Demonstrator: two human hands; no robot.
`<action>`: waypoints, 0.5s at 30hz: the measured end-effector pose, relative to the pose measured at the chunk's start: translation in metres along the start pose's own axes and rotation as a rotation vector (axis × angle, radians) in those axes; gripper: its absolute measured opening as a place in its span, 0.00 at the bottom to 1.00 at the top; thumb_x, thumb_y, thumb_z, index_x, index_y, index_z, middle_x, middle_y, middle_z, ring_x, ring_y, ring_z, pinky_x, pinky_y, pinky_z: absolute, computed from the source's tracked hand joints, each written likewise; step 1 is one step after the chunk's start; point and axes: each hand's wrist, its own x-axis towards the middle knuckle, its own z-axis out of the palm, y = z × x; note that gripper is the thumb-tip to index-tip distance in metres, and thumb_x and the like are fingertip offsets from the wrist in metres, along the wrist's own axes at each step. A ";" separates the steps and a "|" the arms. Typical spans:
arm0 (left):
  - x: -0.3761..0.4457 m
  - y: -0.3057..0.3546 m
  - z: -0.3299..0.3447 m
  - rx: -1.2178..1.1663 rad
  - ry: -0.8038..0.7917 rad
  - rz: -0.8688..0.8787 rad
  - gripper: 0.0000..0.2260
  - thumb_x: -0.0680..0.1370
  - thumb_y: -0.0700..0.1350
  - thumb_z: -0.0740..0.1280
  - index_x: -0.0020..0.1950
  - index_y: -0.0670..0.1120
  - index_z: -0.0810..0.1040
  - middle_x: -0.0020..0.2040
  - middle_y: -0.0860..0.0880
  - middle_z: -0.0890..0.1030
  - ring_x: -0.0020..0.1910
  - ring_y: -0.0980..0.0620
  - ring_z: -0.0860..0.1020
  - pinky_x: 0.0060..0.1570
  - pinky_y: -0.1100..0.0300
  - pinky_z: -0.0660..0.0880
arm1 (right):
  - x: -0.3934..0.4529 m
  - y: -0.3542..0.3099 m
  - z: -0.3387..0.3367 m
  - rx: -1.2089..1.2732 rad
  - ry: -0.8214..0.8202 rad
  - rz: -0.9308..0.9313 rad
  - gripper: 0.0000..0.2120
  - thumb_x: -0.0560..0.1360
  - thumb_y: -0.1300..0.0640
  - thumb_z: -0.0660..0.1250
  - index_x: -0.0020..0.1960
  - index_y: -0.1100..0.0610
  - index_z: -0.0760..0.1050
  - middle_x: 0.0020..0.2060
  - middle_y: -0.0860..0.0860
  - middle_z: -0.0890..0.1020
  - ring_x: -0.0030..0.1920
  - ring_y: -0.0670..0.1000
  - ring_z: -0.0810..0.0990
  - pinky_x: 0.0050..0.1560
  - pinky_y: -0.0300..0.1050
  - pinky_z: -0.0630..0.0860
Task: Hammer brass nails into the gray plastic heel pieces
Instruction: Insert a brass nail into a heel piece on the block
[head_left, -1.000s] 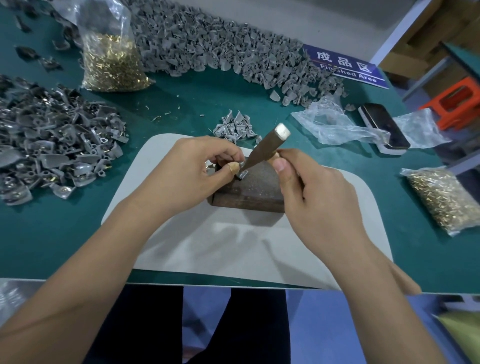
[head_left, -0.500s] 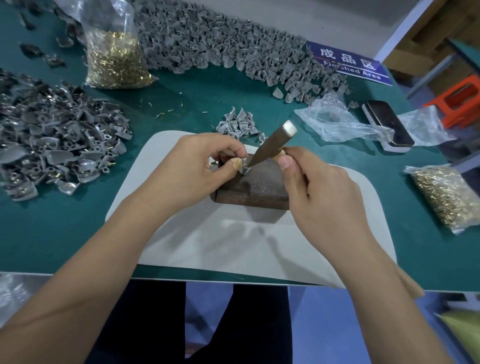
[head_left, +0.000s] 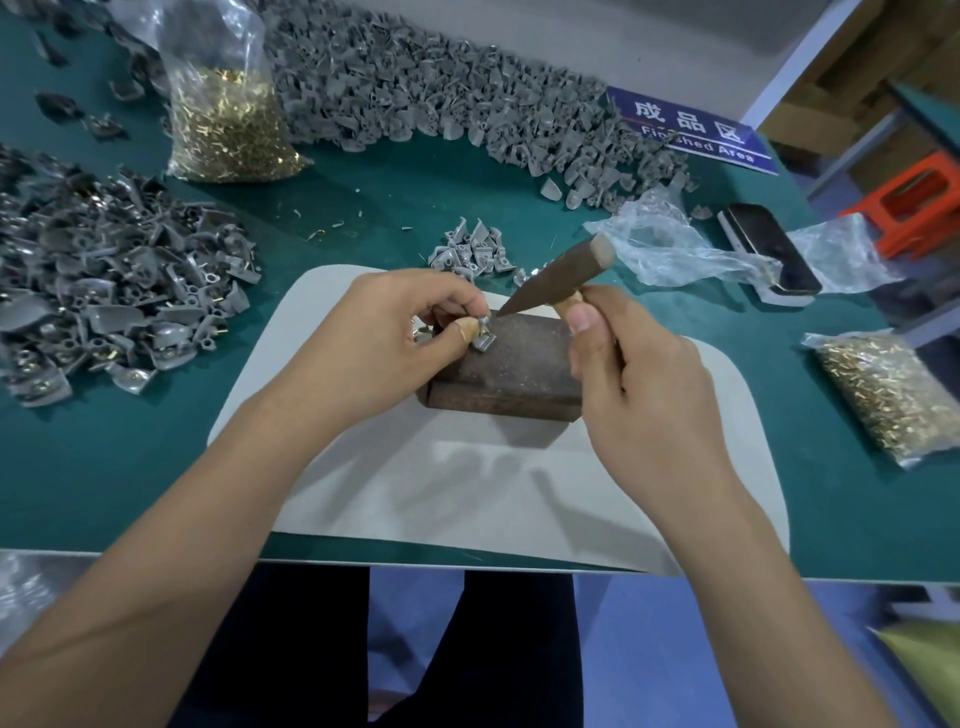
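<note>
Left hand (head_left: 384, 338) pinches a gray heel piece (head_left: 483, 338) on a dark block (head_left: 519, 364); right hand (head_left: 639, 384) grips a hammer (head_left: 556, 275), its head just above the piece.

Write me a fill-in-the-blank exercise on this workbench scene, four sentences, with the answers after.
1. The left hand pinches a gray heel piece on top of the dark ____.
2. The right hand grips a small ____.
3. The block rests on a ____ mat.
4. The blue sign reads "Finished ____".

Answers: block; hammer; white; Area
</note>
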 end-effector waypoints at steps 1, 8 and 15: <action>0.000 0.000 0.000 0.000 0.000 0.000 0.08 0.77 0.40 0.72 0.50 0.52 0.83 0.45 0.61 0.83 0.46 0.62 0.80 0.47 0.74 0.71 | 0.001 -0.001 -0.001 -0.004 -0.018 0.000 0.15 0.86 0.43 0.50 0.57 0.46 0.74 0.35 0.47 0.79 0.37 0.54 0.77 0.38 0.54 0.74; 0.000 0.001 0.000 -0.003 0.004 -0.005 0.07 0.77 0.39 0.72 0.50 0.51 0.84 0.44 0.58 0.84 0.46 0.60 0.80 0.47 0.71 0.73 | 0.003 -0.004 -0.001 -0.054 -0.062 -0.016 0.17 0.86 0.43 0.50 0.58 0.47 0.75 0.35 0.48 0.79 0.38 0.57 0.77 0.37 0.54 0.73; 0.000 0.000 0.000 0.006 0.004 0.000 0.07 0.77 0.38 0.72 0.50 0.50 0.84 0.43 0.58 0.84 0.45 0.61 0.80 0.47 0.73 0.72 | 0.003 -0.004 0.001 -0.079 -0.056 -0.033 0.19 0.86 0.42 0.49 0.60 0.48 0.76 0.34 0.47 0.78 0.37 0.58 0.76 0.36 0.53 0.70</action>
